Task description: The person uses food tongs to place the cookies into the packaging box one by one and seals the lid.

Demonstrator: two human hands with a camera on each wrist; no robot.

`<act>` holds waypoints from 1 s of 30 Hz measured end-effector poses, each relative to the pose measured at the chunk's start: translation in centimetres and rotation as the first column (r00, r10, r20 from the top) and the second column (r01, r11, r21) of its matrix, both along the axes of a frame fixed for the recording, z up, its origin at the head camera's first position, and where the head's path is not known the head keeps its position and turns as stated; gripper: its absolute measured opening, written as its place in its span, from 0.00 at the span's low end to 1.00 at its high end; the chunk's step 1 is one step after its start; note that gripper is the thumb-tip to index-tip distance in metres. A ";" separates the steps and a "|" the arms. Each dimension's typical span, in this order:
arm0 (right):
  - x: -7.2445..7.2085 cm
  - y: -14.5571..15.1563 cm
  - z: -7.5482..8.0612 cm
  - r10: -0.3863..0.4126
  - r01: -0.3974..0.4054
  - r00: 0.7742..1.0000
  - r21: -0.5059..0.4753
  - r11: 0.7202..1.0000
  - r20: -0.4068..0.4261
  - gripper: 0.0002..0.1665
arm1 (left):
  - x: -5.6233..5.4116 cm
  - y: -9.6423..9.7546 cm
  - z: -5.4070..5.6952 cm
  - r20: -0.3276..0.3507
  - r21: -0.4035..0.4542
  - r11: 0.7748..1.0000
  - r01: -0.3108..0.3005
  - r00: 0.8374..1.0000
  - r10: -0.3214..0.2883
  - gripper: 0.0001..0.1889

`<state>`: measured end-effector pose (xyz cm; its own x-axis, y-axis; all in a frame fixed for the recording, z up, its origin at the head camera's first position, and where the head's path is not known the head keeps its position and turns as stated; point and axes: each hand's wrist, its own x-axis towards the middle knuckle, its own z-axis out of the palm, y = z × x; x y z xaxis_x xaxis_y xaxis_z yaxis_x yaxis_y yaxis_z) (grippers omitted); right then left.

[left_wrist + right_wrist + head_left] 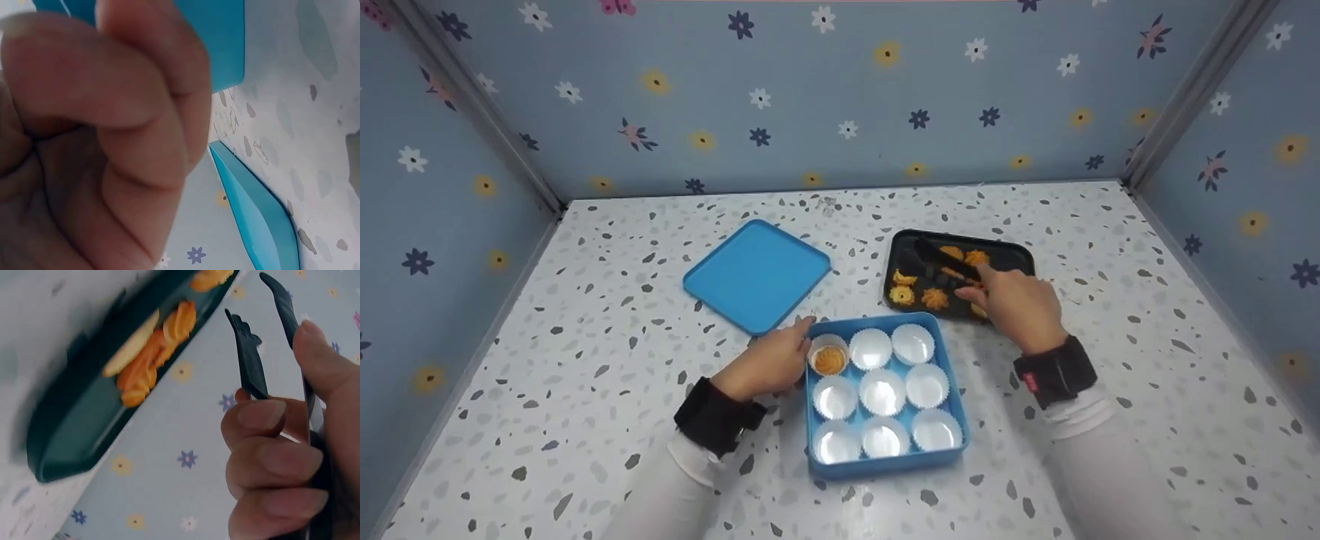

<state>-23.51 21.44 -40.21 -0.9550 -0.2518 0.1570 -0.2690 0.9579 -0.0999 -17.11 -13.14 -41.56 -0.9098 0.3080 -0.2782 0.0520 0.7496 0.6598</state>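
Observation:
My left hand holds the far left corner of a blue square box, its fingers curled in the left wrist view. White fluted paper cups stand in rows inside the box. One golden piped cookie lies in the far left cup. Over a black tray, my right hand grips black tongs between thumb and fingers. The tong tips stand apart, with nothing visible between them in the right wrist view. Several flower-shaped cookies lie on the tray, partly hidden by hand and tongs.
A flat blue lid lies behind the box on the left, close to my left fingertips. The tray stands behind the box's far right corner. Flowered panels enclose the speckled tabletop at the back and sides.

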 end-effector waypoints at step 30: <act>-0.1 -1.3 -2.3 -0.024 0.027 0.995 0.022 0.999 -0.096 0.33 | 0.3 0.0 0.2 0.029 0.005 1.000 -0.024 0.999 0.024 0.28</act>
